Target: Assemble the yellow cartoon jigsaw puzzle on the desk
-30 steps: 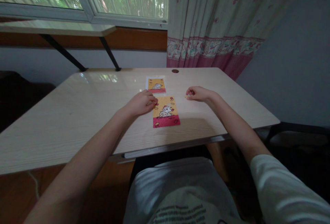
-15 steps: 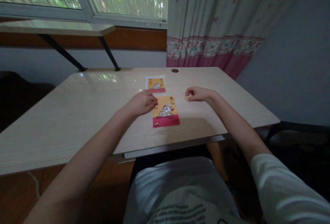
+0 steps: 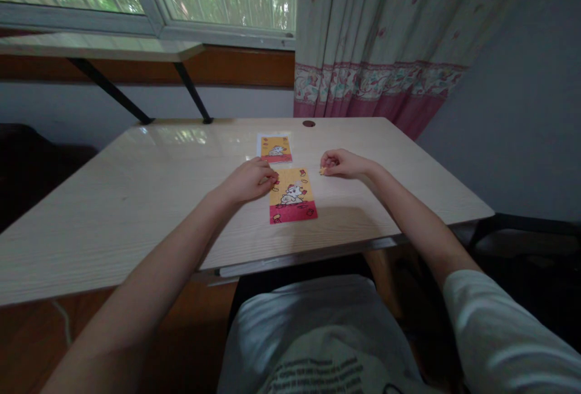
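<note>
A jigsaw puzzle lies flat on the table, yellow above and red below, with a white cartoon animal in a red hat. A small pale patch shows beside the animal's head; I cannot tell whether it is a gap. My left hand is closed at the puzzle's upper left corner, its curled fingertips on the edge. To the right of the puzzle, my right hand pinches a small yellow puzzle piece, apart from the puzzle. Behind the puzzle lies a smaller picture card with the same design.
The pale wooden table has a round cable hole near its back edge. A raised shelf on black struts stands at the back left. A curtain hangs behind, beside the window, and a dark chair is at the right.
My right hand has moved slightly left, bringing the yellow puzzle piece closer to the puzzle. My left hand stays at the puzzle's corner.
</note>
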### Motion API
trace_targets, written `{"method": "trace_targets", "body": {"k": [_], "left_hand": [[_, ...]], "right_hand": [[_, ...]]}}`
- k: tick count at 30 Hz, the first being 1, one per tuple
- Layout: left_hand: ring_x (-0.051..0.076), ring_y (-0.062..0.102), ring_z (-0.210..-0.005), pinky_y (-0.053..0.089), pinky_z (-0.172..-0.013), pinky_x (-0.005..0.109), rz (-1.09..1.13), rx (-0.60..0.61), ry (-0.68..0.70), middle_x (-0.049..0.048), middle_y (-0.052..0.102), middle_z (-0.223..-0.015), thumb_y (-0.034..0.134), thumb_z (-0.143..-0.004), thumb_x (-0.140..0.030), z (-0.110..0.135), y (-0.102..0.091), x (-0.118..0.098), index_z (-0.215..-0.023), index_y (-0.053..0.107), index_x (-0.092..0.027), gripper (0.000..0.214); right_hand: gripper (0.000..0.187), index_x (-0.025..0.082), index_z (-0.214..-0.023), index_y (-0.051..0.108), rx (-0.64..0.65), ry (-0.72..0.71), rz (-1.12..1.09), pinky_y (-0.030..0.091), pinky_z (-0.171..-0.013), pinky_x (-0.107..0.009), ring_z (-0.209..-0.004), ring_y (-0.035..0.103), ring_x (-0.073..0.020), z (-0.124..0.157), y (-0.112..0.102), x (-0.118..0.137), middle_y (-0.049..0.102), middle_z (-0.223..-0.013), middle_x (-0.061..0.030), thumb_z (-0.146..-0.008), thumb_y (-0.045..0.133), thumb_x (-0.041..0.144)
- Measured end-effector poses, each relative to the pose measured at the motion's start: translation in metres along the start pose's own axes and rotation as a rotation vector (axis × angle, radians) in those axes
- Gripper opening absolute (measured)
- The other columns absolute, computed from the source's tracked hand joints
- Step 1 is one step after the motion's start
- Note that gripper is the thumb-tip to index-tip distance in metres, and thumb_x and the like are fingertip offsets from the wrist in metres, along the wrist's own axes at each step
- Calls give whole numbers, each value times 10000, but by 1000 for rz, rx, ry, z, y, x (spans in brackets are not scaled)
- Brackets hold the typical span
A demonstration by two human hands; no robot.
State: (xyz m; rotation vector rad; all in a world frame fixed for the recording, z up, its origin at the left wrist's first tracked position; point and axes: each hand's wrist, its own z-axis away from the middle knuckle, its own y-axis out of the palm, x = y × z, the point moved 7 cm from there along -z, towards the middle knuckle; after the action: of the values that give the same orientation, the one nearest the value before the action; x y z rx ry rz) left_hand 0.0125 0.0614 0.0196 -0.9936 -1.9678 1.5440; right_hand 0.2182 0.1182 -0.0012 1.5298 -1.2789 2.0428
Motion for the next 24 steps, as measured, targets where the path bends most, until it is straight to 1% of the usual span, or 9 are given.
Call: {"method": "trace_targets", "body": {"k": [3,5,7,11,15,19,24], "left_hand": [[199,528,-841,402,-770,327,-3,4,-4,77,633,-830,451,-821,-231,0,0,0,-872,664,-154,233],[198,527,-839,401,-767,325,2,3,-7,77,634,-831,452,-821,-230,0,0,0,-867,666,-155,231],[197,527,-832,400,-767,325,8,1,-5,78,636,-828,448,-826,-235,0,0,-1,-859,668,-155,236],[194,527,-828,396,-773,324,21,2,-4,78,637,-827,443,-834,-246,-1,-1,-2,-867,672,-156,248],[202,525,-841,395,-788,342,41,1,-14,82,641,-841,453,-824,-241,-1,-1,-2,-877,677,-158,245],[209,527,-855,396,-808,355,63,-6,6,96,637,-853,451,-823,-229,-2,-1,-6,-872,673,-141,243],[210,529,-864,408,-795,351,111,21,11,96,625,-886,467,-814,-201,-5,3,-12,-927,664,-150,233]], "right_hand": [[283,164,-870,591,-129,-36,-80,329,-472,-197,-547,448,-75,-2,-3,8,536,-667,19,-613,685,233],[248,158,-850,616,-195,-57,-102,363,-496,-208,-575,479,-87,-3,-3,14,567,-680,-1,-626,685,241],[211,151,-811,629,-237,-68,-129,400,-535,-224,-607,509,-101,-4,-3,19,595,-685,-17,-641,685,262],[242,143,-811,636,-282,-87,-178,438,-603,-251,-637,531,-109,-8,0,26,636,-731,-36,-650,692,315],[257,141,-781,625,-291,-107,-130,433,-630,-255,-667,530,-113,-12,8,27,642,-769,-44,-661,684,361],[248,130,-802,621,-293,-108,-17,412,-603,-245,-651,514,-111,-17,20,24,628,-750,-40,-720,625,364],[197,117,-827,621,-178,-111,-11,418,-614,-235,-656,527,-107,-22,41,25,623,-726,-32,-741,591,291]]}}
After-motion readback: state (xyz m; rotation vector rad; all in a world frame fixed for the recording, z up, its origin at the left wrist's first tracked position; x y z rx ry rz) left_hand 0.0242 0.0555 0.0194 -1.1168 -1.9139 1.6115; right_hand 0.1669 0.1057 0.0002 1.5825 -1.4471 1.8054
